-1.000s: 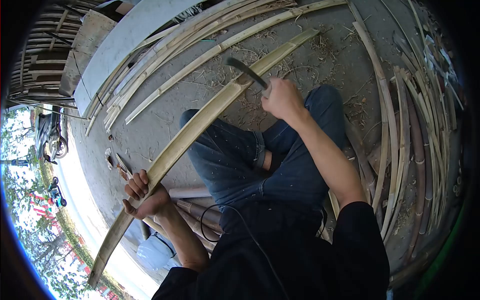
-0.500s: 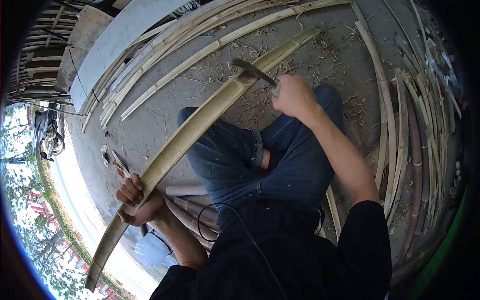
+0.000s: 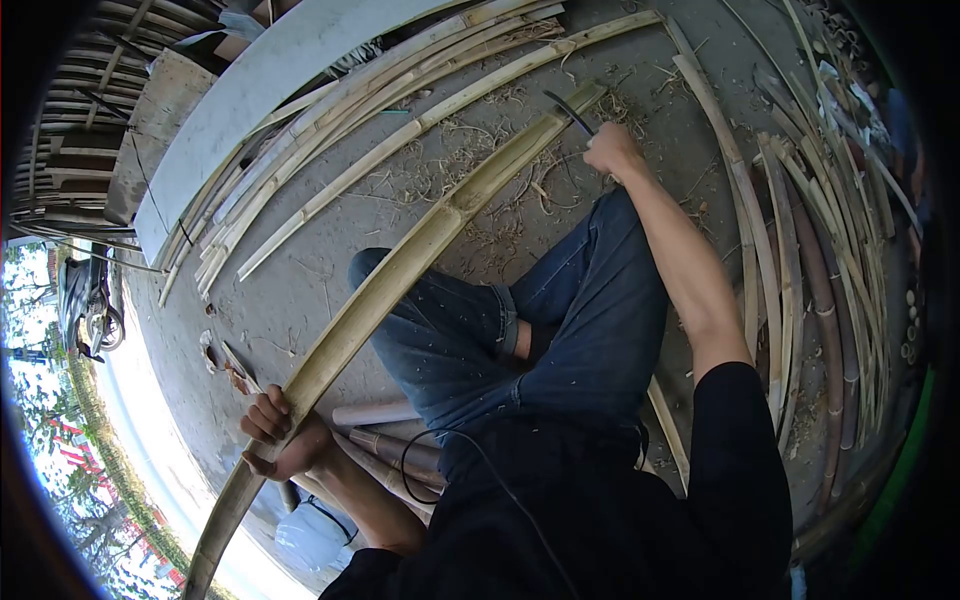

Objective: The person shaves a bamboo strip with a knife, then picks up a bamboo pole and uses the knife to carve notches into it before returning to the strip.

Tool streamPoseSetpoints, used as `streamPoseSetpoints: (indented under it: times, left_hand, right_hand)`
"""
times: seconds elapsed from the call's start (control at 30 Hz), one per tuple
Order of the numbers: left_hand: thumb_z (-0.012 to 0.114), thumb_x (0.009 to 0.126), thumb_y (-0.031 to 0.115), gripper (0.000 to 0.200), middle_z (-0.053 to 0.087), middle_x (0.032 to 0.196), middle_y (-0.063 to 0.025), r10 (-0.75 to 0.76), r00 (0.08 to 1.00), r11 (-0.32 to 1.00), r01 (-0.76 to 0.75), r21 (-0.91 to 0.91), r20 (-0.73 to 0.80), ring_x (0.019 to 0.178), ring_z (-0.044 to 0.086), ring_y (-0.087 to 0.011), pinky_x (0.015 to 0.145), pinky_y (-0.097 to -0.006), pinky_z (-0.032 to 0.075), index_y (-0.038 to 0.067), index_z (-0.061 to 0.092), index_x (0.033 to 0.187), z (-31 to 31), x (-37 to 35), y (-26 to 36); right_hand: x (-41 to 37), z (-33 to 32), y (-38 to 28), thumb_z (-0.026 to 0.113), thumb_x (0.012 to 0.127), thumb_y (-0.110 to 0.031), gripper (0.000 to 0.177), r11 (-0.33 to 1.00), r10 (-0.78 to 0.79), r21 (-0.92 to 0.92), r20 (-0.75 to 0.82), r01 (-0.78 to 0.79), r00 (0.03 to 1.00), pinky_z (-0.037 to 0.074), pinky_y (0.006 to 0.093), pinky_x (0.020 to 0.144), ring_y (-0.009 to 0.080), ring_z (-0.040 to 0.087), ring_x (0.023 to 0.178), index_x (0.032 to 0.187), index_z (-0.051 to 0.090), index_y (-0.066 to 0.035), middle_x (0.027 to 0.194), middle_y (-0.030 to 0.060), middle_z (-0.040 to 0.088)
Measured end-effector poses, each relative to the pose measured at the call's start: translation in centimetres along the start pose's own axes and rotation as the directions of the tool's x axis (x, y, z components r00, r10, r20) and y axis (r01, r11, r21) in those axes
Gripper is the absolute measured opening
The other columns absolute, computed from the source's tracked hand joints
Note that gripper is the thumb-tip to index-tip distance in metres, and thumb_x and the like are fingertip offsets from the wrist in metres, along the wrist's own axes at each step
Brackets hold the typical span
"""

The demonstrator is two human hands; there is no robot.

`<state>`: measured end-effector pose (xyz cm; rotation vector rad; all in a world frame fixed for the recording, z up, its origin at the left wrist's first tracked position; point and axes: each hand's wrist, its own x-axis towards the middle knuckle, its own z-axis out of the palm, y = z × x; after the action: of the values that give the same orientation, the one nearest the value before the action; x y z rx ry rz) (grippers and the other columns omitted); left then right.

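A long split bamboo piece [image 3: 375, 290], hollow side up, runs diagonally from the lower left to the upper middle, passing over one knee. My left hand [image 3: 283, 437] is wrapped round its lower part, fingers over one edge and thumb at the other side. Near the far end my right hand [image 3: 616, 152] is closed round the handle of a dark curved blade [image 3: 571, 113]. The blade lies across the bamboo's far end; whether its edge touches the inner surface cannot be made out.
Long bamboo strips [image 3: 440, 110] lie beyond the piece. More strips [image 3: 835, 230] and dark poles [image 3: 827, 310] are at the right. Shavings [image 3: 500, 215] litter the floor. Bamboo pieces [image 3: 385, 455] lie by my left forearm, and a motorcycle [image 3: 92, 300] stands far left.
My right hand and the blade have moved outward along the bamboo, from past its middle to near the far end. The left hand keeps its hold, and the view has shifted slightly.
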<state>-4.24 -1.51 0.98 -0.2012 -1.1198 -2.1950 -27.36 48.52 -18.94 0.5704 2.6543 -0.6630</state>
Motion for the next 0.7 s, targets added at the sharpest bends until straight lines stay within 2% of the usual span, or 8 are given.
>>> streamPoseSetpoints:
  times: [0.03, 0.1, 0.23, 0.37, 0.43, 0.47, 0.63, 0.7]
  left_hand:
    - [0.059, 0.087, 0.044, 0.044, 0.025, 0.058, 0.0035, 0.009, 0.999, 1.0, -0.008, -0.022, 0.035, 0.057, 0.024, -0.0124, 0.063, -0.0306, 0.026, 0.019, 0.029, 0.066, 0.0, 0.0, 0.0]
    - [0.059, 0.087, 0.043, 0.044, 0.024, 0.058, 0.0035, 0.017, 0.999, 1.0, -0.017, -0.02, 0.043, 0.057, 0.024, -0.0123, 0.062, -0.0303, 0.026, 0.019, 0.029, 0.066, 0.1, 0.7, 0.5]
    - [0.06, 0.086, 0.044, 0.046, 0.024, 0.059, 0.0032, 0.015, 1.0, 0.999, -0.015, 0.032, 0.005, 0.058, 0.023, -0.0123, 0.062, -0.0302, 0.026, 0.018, 0.027, 0.066, 0.4, 1.6, 0.9]
    - [0.059, 0.087, 0.043, 0.046, 0.024, 0.059, 0.0028, -0.018, 1.0, 1.0, 0.018, -0.019, -0.003, 0.058, 0.023, -0.0121, 0.062, -0.0302, 0.026, 0.017, 0.028, 0.066, -0.7, 0.9, 1.5]
    - [0.06, 0.086, 0.043, 0.046, 0.024, 0.059, 0.0029, -0.006, 0.997, 1.0, 0.007, 0.013, -0.076, 0.058, 0.023, -0.0121, 0.062, -0.0303, 0.026, 0.018, 0.027, 0.066, -0.9, 0.4, 1.3]
    - [0.06, 0.086, 0.043, 0.046, 0.024, 0.059, 0.0029, -0.006, 0.997, 1.0, 0.007, 0.015, -0.075, 0.058, 0.023, -0.0121, 0.062, -0.0303, 0.026, 0.018, 0.027, 0.066, -0.9, 0.2, 1.6]
    - [0.06, 0.086, 0.042, 0.045, 0.025, 0.058, 0.0028, -0.017, 0.999, 1.0, 0.017, -0.016, -0.031, 0.057, 0.024, -0.0124, 0.062, -0.0302, 0.027, 0.018, 0.027, 0.066, -0.8, -0.1, 1.5]
    - [0.06, 0.086, 0.042, 0.045, 0.024, 0.058, 0.0028, -0.013, 1.0, 1.0, 0.013, -0.014, -0.015, 0.057, 0.025, -0.0122, 0.062, -0.0299, 0.027, 0.018, 0.028, 0.066, -0.7, 0.0, 1.6]
  right_hand:
    - [-0.4, -0.8, -0.7, 0.072, 0.072, -0.016, 0.033, 1.0, 0.001, 0.008, -0.014, -0.001, 1.0, 0.057, 0.0446, 0.084, 0.0374, 0.071, 0.095, 0.099, 0.072, 0.001, 0.098, 0.0219, 0.072]
    - [-3.5, -2.3, -3.9, 0.071, 0.072, -0.016, 0.03, 0.962, -0.211, -0.144, 0.144, 0.231, 0.967, 0.057, 0.0447, 0.084, 0.038, 0.071, 0.094, 0.095, 0.071, 0.003, 0.096, 0.0222, 0.072]
    - [-13.8, -0.1, -8.5, 0.068, 0.067, -0.013, 0.025, 0.828, -0.559, 0.095, 0.097, 0.552, 0.823, 0.055, 0.0463, 0.075, 0.0437, 0.068, 0.08, 0.084, 0.067, 0.005, 0.077, 0.0275, 0.067]
    - [-12.4, -1.1, -8.1, 0.068, 0.067, -0.011, 0.023, 0.832, -0.554, 0.106, 0.131, 0.544, 0.822, 0.056, 0.0473, 0.076, 0.0431, 0.069, 0.08, 0.084, 0.067, 0.004, 0.075, 0.0265, 0.067]
    - [-11.3, -1.1, -8.6, 0.069, 0.067, -0.011, 0.021, 0.905, -0.424, -0.001, 0.106, 0.426, 0.9, 0.056, 0.0479, 0.077, 0.0422, 0.069, 0.082, 0.083, 0.067, 0.003, 0.077, 0.0256, 0.068]
    - [-10.8, -1.8, -9.4, 0.069, 0.067, -0.011, 0.023, 0.948, -0.301, -0.037, 0.21, 0.315, 0.93, 0.056, 0.048, 0.079, 0.0422, 0.069, 0.085, 0.086, 0.068, 0.002, 0.084, 0.0255, 0.069]
    - [-17.5, -1.3, -12.3, 0.07, 0.068, -0.012, 0.025, 0.812, -0.571, -0.001, 0.206, 0.583, 0.795, 0.056, 0.0496, 0.081, 0.0454, 0.068, 0.088, 0.088, 0.067, 0.002, 0.089, 0.0265, 0.069]
    - [-16.4, -2.4, -11.8, 0.069, 0.068, -0.011, 0.024, 0.835, -0.54, 0.028, 0.231, 0.55, 0.809, 0.056, 0.0496, 0.081, 0.0456, 0.068, 0.088, 0.087, 0.067, 0.002, 0.09, 0.0263, 0.069]
